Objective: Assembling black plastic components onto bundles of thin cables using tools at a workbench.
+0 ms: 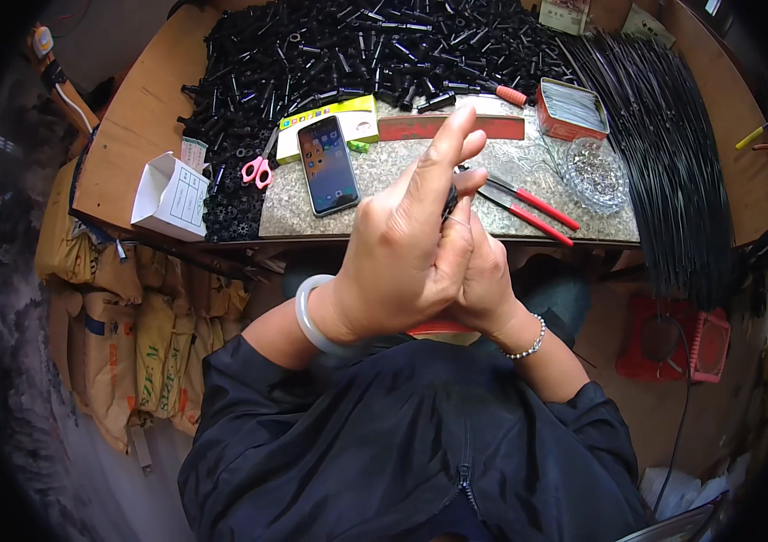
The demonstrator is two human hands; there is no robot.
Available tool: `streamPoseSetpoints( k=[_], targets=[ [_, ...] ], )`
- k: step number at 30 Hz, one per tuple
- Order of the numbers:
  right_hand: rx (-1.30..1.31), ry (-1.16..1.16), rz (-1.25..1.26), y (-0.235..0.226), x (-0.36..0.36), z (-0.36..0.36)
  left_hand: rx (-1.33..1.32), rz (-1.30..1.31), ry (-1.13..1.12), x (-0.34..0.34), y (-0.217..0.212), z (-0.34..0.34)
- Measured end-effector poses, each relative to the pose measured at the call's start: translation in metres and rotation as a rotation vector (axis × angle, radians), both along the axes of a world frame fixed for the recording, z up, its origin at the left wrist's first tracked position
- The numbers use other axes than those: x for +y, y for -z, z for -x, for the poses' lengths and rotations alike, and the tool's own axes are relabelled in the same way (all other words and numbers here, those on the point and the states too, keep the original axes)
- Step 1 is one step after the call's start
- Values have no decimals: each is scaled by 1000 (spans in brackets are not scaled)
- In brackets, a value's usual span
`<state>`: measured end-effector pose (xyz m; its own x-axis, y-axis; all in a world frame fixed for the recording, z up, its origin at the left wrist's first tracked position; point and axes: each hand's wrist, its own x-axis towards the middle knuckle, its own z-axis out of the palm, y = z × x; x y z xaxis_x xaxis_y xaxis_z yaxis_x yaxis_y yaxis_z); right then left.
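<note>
Raised over the front of the worktable, my left hand (pixel 402 239) and my right hand (pixel 485 275) press close together. Between their fingers shows a small black part (pixel 449 200), mostly hidden. A thin pale line, maybe a wire or needle, crosses beside it. My left fingers point up and away, bent round toward the right hand, whose palm is partly covered. Behind my right hand lie pliers with red handles (pixel 537 215). Left of the hands a phone (pixel 330 167) with a lit screen leans on a yellow-green box (pixel 361 120).
Black plastic parts (pixel 357 45) heap across the back. Long black strands (pixel 673 163) hang over the right edge. A red tin (pixel 573 110), a clear bowl of small metal pieces (pixel 595 176), pink scissors (pixel 257 172) and an open white carton (pixel 170 197) stand around. Sacks (pixel 113 343) sit at lower left.
</note>
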<state>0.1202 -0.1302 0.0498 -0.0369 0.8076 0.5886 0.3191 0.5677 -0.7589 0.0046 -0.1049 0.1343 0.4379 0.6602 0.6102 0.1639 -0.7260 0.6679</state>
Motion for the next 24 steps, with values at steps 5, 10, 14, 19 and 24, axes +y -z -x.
streamPoseSetpoints(
  k=[5,10,14,19,24],
  targets=[
    [8,-175,55,7,1,-9,-436,358,260,-3,20,-2],
    [55,-311,174,16,-8,-10,17,563,481,20,40,5],
    [-504,-393,339,-10,-1,-36,-78,678,255,9,46,11],
    [-253,141,-134,-37,-5,-39,-142,564,-31,0,40,4],
    [-511,275,-413,-47,-12,-21,-114,375,-54,2,50,6]
  ],
)
